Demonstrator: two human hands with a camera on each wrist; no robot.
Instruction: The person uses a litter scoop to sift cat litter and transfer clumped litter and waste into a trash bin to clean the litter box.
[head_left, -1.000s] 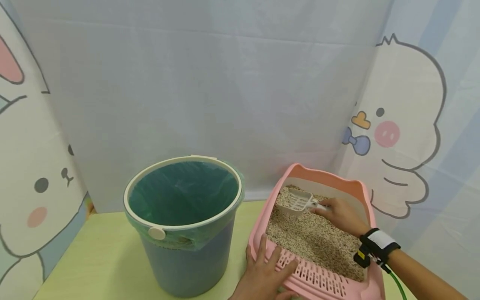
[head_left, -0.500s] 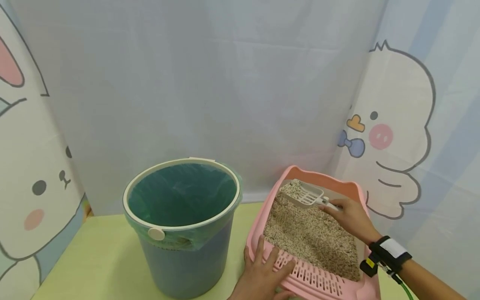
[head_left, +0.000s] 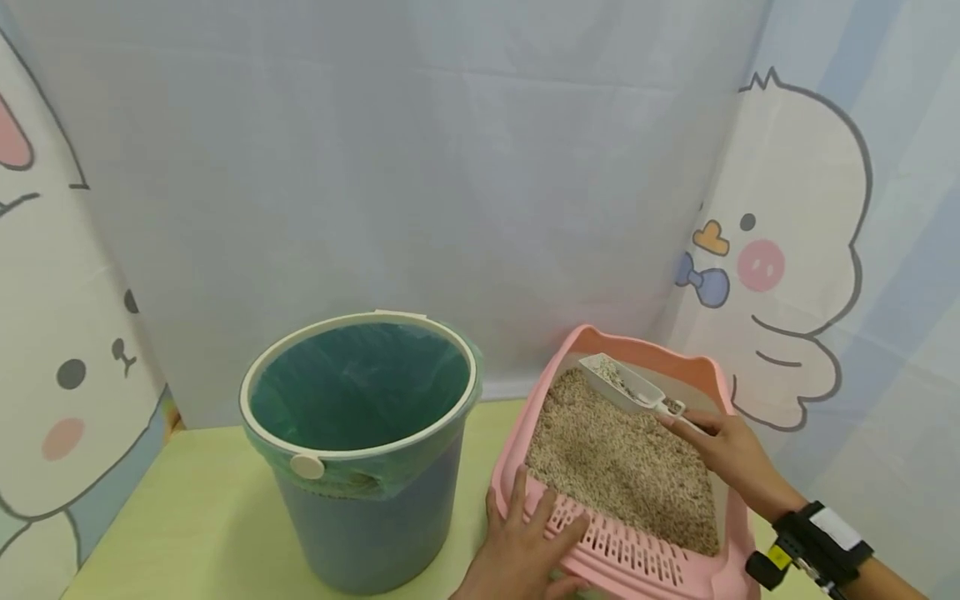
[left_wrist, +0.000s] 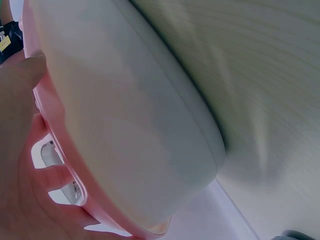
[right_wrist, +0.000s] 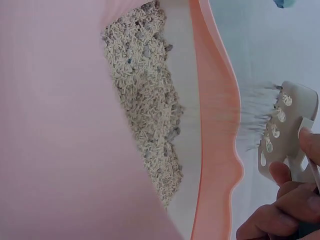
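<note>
Here the right hand point(head_left: 731, 454) grips the scoop point(head_left: 622, 385), lifted over the litter point(head_left: 615, 467) at the tray point(head_left: 517, 454), lower right; the left hand point(head_left: 525, 546) lies flat on its rim; the bin point(head_left: 360, 433) looks empty.

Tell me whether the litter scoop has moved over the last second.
Yes. The litter scoop rose off the litter toward the pink litter box's back rim.

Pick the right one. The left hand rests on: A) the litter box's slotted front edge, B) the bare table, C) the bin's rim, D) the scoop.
A: the left hand lies with fingers spread on the pink slotted edge of the litter box, while the right hand holds the scoop.
</note>
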